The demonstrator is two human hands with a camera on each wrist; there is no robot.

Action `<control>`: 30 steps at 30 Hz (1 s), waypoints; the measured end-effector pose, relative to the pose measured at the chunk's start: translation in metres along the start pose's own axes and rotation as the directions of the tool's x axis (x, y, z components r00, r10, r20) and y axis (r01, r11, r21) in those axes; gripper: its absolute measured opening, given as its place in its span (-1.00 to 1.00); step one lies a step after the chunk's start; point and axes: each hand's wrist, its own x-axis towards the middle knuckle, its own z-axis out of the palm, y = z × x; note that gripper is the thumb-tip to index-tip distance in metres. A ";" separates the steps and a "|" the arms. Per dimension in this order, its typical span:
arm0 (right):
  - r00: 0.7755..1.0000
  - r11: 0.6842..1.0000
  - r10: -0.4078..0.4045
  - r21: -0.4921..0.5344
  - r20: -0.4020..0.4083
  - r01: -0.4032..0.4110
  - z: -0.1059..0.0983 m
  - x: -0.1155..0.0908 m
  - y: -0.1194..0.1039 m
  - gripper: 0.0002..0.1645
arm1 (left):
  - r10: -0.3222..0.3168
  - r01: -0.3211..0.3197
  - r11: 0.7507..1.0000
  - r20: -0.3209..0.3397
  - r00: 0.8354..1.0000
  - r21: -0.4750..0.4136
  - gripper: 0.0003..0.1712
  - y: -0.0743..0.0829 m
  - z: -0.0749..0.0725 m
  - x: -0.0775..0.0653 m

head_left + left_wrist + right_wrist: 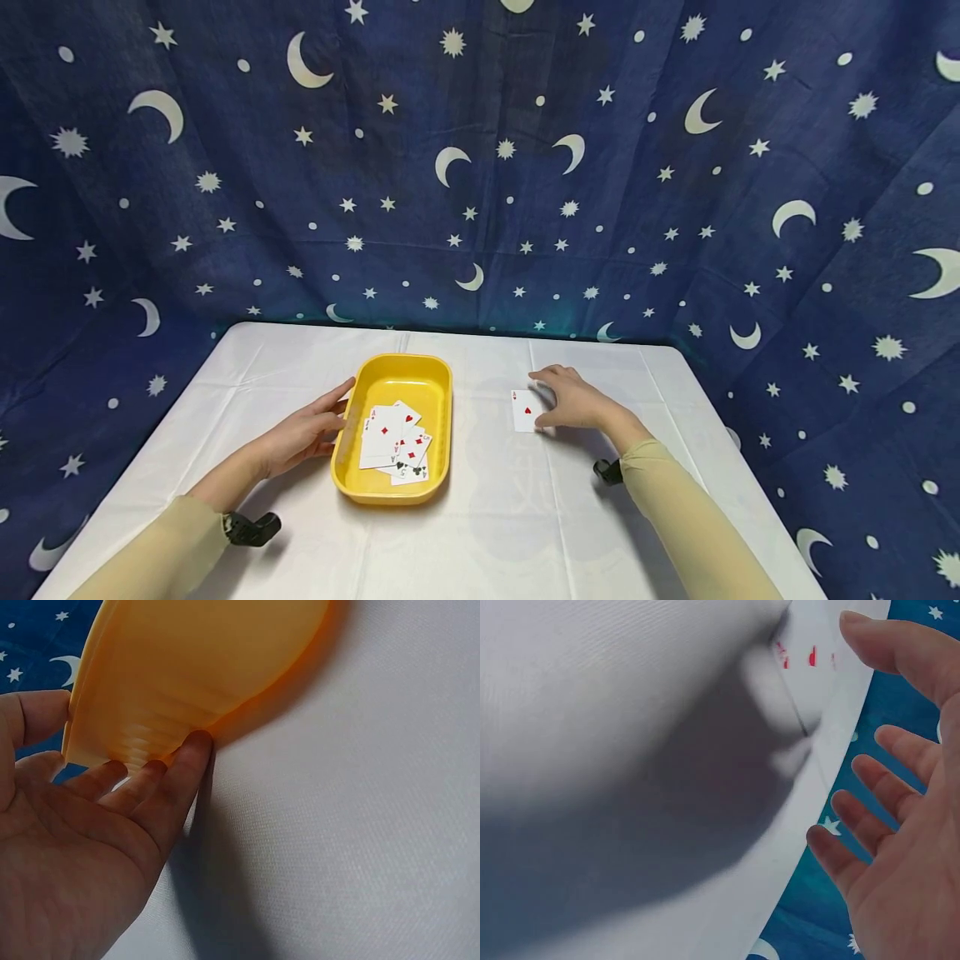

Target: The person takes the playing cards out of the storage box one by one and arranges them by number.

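Observation:
In the head view a yellow tray stands left of centre, with several playing cards lying overlapped in it. My left hand is at its left side; in the left wrist view the fairly straight fingers touch the tray's outer wall and the thumb is by the rim. Farther right, an ace of hearts lies face up on the table. Over its right part is my right hand, covering some of the card. The right wrist view shows that hand's fingers spread, holding nothing.
A white cloth covers the table. Dark blue fabric with moons and stars hangs behind and at both sides. Dark wrist devices are worn below both hands.

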 end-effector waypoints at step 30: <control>0.967 0.969 -0.239 0.038 -0.086 0.243 0.002 0.030 -0.100 0.08 | -0.009 0.009 1.000 -0.029 1.000 0.018 -0.09 0.000 0.003 0.000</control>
